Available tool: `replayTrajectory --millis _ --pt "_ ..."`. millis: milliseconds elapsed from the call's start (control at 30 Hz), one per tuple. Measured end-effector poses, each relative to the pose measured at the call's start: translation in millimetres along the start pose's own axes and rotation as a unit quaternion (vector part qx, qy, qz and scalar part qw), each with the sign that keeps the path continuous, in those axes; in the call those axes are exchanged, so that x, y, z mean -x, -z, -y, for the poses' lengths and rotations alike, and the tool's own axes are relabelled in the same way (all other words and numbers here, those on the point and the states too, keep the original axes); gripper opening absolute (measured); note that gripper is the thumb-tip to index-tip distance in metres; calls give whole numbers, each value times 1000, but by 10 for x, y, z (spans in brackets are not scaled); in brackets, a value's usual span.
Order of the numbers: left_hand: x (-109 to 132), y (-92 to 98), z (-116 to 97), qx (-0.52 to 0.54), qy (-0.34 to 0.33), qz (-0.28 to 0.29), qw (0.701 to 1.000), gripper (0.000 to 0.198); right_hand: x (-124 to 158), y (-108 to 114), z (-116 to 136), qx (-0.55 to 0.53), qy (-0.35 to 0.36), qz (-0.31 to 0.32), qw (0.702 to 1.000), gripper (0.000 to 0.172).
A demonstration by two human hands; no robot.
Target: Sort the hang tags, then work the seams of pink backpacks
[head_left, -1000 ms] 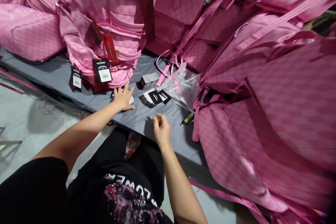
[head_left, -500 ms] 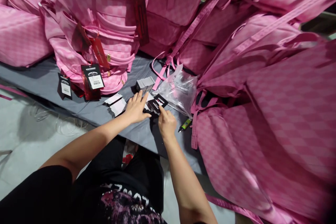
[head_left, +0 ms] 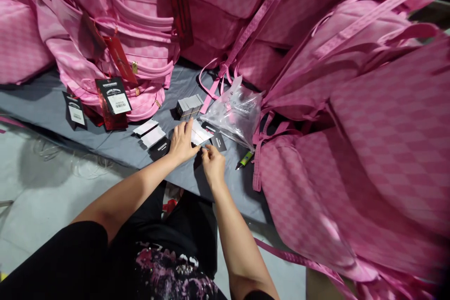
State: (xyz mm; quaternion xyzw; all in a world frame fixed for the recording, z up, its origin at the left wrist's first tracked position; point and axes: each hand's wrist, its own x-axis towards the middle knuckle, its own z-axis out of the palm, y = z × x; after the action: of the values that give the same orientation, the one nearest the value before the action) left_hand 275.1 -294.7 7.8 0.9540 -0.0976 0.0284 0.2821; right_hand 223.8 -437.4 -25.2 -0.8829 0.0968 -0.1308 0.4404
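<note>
My left hand (head_left: 182, 143) lies on a small stack of black and white hang tags (head_left: 201, 134) on the grey table (head_left: 116, 143), fingers stretched out over the cards. My right hand (head_left: 213, 165) is right beside it, fingertips pinched together at the edge of the same stack, next to a black tag (head_left: 218, 141). What the pinch holds is too small to make out. More tags lie left of my left hand: two white ones (head_left: 150, 131) and a black one (head_left: 159, 148).
Pink checkered backpacks (head_left: 369, 117) are piled around the table on the right and at the back; one (head_left: 116, 42) carries hanging black and red tags. A clear plastic bag (head_left: 235, 111), a bundle of cards (head_left: 189, 105) and a green marker (head_left: 245, 160) lie nearby.
My left hand moved right from the white tags to the tag stack. My right hand moved up from the table edge and now pinches at the stack beside it.
</note>
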Motion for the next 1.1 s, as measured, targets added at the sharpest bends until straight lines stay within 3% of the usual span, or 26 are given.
replayTrajectory --millis 200,533,767,1100 --pt "129 -18 67 -14 -18 -16 1000 95 -19 -240 67 -22 -9 -8 1000 29" --pt "226 33 134 -18 -65 16 998 93 -52 -96 34 59 -31 -92 994 17" --pt "165 42 232 -11 -108 26 994 93 -159 -121 -67 85 -46 -117 988 16" --pt "129 9 260 -20 -127 29 991 85 -71 -52 -108 69 -7 -35 997 17"
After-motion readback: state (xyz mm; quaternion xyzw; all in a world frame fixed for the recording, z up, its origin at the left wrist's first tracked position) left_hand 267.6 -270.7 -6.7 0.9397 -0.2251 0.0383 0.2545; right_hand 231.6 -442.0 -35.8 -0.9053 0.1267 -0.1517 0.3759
